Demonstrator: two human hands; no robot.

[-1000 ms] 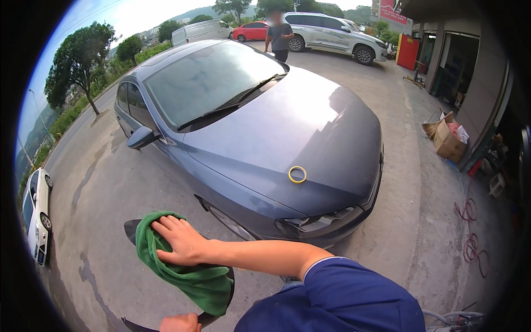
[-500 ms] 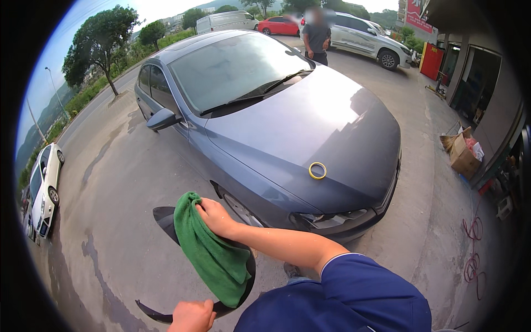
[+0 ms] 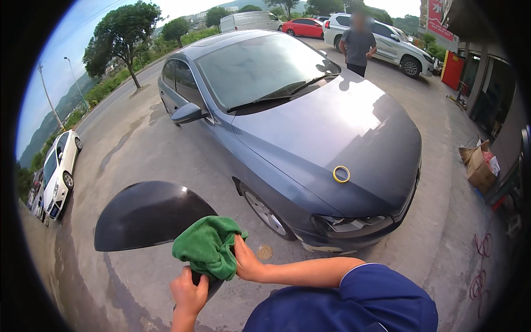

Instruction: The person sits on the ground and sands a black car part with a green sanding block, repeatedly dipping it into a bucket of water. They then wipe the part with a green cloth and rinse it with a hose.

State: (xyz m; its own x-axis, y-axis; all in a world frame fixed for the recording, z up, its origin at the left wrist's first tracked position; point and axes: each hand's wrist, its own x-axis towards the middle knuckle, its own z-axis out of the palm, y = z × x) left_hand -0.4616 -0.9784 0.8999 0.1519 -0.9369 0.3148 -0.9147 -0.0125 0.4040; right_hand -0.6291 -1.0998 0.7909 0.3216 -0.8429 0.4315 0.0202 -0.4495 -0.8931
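A glossy black curved panel (image 3: 148, 214), rounded along its far edge, is held up at the lower left of the head view. My left hand (image 3: 189, 293) is closed round its near, narrow end, just below a green cloth (image 3: 209, 243). The cloth lies bunched over that end and hides part of it. Its right side is in the grip of my right hand (image 3: 249, 259), which presses it toward the panel. To the right of the hands, apart from them, stands a dark blue-grey car (image 3: 293, 160).
A yellow tape roll (image 3: 341, 174) lies on the car's hood. Beyond the hood a person (image 3: 357, 47) stands near a white SUV (image 3: 387, 41). A white car (image 3: 60, 169) is at the far left. By the building are a cardboard box (image 3: 481, 171) and a dark red hose (image 3: 478, 276).
The black panel has turned, and its broad face now shows at the left. My right hand has brought the cloth down and toward me, close to my left hand. The view has shifted.
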